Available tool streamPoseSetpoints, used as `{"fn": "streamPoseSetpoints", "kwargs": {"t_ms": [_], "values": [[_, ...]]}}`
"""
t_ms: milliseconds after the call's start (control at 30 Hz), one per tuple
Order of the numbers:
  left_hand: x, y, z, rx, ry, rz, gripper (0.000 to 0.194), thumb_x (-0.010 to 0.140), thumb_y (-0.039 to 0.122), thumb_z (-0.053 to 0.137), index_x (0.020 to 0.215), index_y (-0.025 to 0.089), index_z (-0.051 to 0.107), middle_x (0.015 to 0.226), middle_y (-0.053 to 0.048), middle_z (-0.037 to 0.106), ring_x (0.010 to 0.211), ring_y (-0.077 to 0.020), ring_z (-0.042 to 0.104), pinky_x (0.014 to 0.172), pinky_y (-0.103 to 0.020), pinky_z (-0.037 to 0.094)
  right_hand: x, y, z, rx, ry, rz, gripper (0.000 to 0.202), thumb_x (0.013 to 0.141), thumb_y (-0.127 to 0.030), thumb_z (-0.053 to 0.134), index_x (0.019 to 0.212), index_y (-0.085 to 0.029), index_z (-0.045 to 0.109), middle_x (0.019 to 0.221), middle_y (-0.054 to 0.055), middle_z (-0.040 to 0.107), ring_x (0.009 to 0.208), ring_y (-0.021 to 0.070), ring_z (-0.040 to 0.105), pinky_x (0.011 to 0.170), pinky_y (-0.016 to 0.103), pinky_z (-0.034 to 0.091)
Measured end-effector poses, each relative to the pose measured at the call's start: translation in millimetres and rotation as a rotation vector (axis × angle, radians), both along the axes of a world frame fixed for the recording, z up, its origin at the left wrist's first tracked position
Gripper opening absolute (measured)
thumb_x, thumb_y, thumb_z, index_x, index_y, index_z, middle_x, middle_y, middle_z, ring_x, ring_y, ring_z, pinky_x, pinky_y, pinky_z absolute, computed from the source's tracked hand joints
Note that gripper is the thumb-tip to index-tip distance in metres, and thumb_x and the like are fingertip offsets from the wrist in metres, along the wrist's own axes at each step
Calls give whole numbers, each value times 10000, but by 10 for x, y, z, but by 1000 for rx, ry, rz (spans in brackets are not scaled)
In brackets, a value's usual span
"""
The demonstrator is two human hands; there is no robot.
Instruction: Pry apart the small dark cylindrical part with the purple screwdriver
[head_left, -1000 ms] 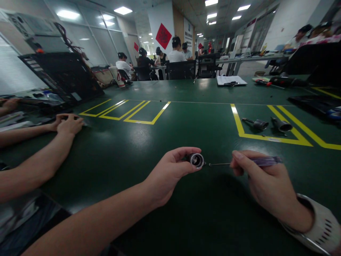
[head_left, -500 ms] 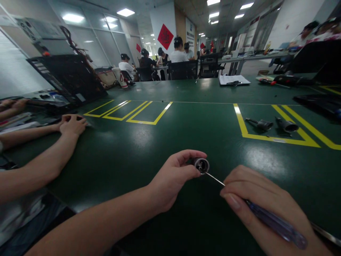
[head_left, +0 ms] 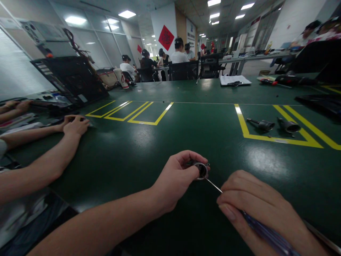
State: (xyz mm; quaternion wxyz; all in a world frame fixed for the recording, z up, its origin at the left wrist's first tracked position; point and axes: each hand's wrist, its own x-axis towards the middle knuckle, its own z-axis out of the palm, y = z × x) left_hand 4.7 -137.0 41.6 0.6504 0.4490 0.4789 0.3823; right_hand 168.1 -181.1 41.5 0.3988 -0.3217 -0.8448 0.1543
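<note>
Thumb and fingers of my left hand (head_left: pixel 178 177) are closed round a small hollow metal part (head_left: pixel 201 171), its round opening facing me. My right hand (head_left: pixel 255 206) grips a screwdriver (head_left: pixel 266 231) with a translucent bluish-purple handle. The thin shaft points up and left, and its tip is at the lower rim of the opening; how far in it reaches is hard to tell. Two more metal parts, one slimmer (head_left: pixel 262 124) and one with a wide mouth (head_left: pixel 289 126), lie inside a yellow taped outline at the right.
Another person's hands (head_left: pixel 76 126) rest at the left of the green table (head_left: pixel 119 149). Farther back are a clipboard with paper (head_left: pixel 234 80), red-and-black tools (head_left: pixel 268 82) and a black object (head_left: pixel 319 105) at the right edge. A large black case (head_left: pixel 71 81) stands back left.
The metal part has tilted slightly in my left hand, and a small projection now shows at its right side. My right hand and the screwdriver have shifted a little left and down.
</note>
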Motion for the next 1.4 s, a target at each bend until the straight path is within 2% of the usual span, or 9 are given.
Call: {"fn": "streamPoseSetpoints", "kwargs": {"t_ms": [233, 400, 533, 567, 700, 767, 867, 1067, 1400], "values": [[1, 4, -10, 11, 7, 3, 118, 683, 65, 575, 765, 138, 619, 851, -48, 664, 787, -158, 624, 768, -328, 480, -25, -8, -41, -60, 6, -25, 155, 811, -96, 482, 726, -195, 566, 670, 25, 588, 618, 132, 553, 546, 246, 478], [-8, 23, -38, -8, 22, -11, 117, 709, 55, 547, 769, 133, 610, 842, -45, 651, 816, -164, 629, 754, -314, 498, 11, -34, -2, -49, 58, -51, 149, 809, -110, 496, 725, -214, 563, 666, 20, 597, 608, 136, 565, 534, 243, 471], [-25, 46, -52, -38, 10, -34, 101, 719, 68, 570, 781, 135, 614, 885, -54, 646, 841, -172, 632, 799, -347, 503, 117, 26, -31, -62, 248, -217, 150, 835, -189, 494, 726, -246, 580, 683, 17, 611, 640, 166, 582, 549, 272, 455], [-30, 51, -51, -43, 9, -32, 99, 720, 72, 576, 786, 136, 615, 892, -58, 646, 847, -174, 632, 813, -358, 501, 143, 71, -65, -123, 284, -258, 170, 848, -223, 488, 711, -244, 588, 678, 17, 611, 640, 168, 582, 550, 276, 449], [-60, 59, -45, -45, -15, -33, 144, 714, 83, 591, 841, 144, 623, 918, -64, 642, 887, -183, 625, 875, -381, 478, 208, 312, -239, -578, 407, -396, 274, 813, -420, 544, 662, -205, 619, 631, 27, 604, 617, 175, 571, 523, 280, 440], [-80, 57, -49, -51, -44, -52, 190, 706, 81, 587, 877, 152, 624, 968, -64, 633, 927, -188, 613, 909, -384, 459, 213, 402, -297, -712, 499, -403, 306, 779, -461, 573, 655, -185, 620, 622, 29, 595, 612, 172, 559, 547, 288, 444], [-100, 52, -58, -60, -60, -67, 234, 691, 75, 576, 904, 160, 623, 1009, -63, 624, 960, -196, 598, 939, -395, 435, 207, 450, -327, -805, 574, -399, 324, 746, -479, 602, 633, -176, 610, 605, 22, 578, 596, 163, 539, 568, 296, 437], [-90, 47, -44, -62, -59, -64, 264, 684, 56, 554, 919, 158, 619, 1012, -64, 611, 986, -202, 580, 933, -387, 435, 222, 428, -337, -853, 574, -410, 295, 756, -475, 605, 674, -193, 620, 637, 2, 586, 636, 156, 536, 598, 292, 419], [-80, 73, -56, -62, -40, -69, 277, 671, 64, 584, 929, 161, 610, 1033, -58, 602, 993, -198, 557, 918, -395, 441, 226, 433, -363, -839, 544, -441, 313, 747, -490, 600, 658, -190, 599, 623, 1, 567, 618, 156, 519, 587, 295, 401]]}}
